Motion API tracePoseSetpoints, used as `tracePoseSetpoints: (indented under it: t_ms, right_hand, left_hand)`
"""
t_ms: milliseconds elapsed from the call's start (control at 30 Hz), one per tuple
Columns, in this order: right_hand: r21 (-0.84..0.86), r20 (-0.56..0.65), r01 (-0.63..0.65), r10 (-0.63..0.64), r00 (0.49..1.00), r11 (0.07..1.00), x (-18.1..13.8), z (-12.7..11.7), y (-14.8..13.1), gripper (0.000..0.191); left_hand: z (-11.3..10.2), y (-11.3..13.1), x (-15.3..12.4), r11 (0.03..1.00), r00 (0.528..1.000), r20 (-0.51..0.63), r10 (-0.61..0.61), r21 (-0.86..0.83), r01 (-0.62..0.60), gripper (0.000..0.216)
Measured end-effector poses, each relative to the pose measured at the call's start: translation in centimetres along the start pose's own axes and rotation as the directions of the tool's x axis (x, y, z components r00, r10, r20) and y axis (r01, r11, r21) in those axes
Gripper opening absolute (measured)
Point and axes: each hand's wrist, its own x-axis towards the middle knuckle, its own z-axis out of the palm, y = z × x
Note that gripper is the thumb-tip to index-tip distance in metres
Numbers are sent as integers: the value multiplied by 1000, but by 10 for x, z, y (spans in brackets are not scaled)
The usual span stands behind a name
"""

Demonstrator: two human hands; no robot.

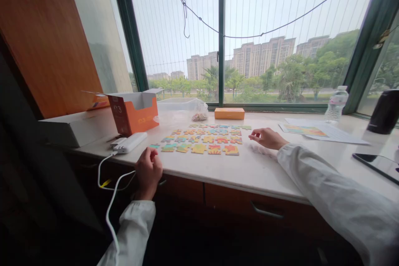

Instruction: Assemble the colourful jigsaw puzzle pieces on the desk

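Rows of colorful cardboard jigsaw pieces lie on the white tabletop, spaced slightly apart. My left hand rests at the table's front edge with its fingers curled in; no object shows in it. Close to its fingertips is a teal piece at the left end of the front row. Right of the rows, my right hand hovers low or rests on the table, thumb and bent fingers drawn together. I see nothing between them. Beneath that wrist lies a crumpled clear plastic bag.
An orange open box, a white power adapter with a cable and a clear plastic tub stand left. Behind the pieces are a bag of bits and an orange box. A picture sheet, bottle and phone are right.
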Motion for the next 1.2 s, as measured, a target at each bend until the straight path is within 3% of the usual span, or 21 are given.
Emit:
tracePoseSetpoints:
  t_ms: [667, 933, 1200]
  right_hand:
    - [-2, 10, 2, -2, 1000, 1000, 0, 1, 0, 31]
    - [2, 6, 18, -18, 1000, 1000, 2, 7, 6, 33]
    - [-6, 24, 22, -22, 999, 1000, 4, 10, 13, 35]
  left_hand:
    - [-1, 1, 5, 1000, 999, 38, 16, 25, -17, 10]
    - [-17, -9, 4, 961, 998, 33, 60, 269, -67, 21]
    - [-19, -11, 4, 951, 989, 133, 59, 293, -96, 35]
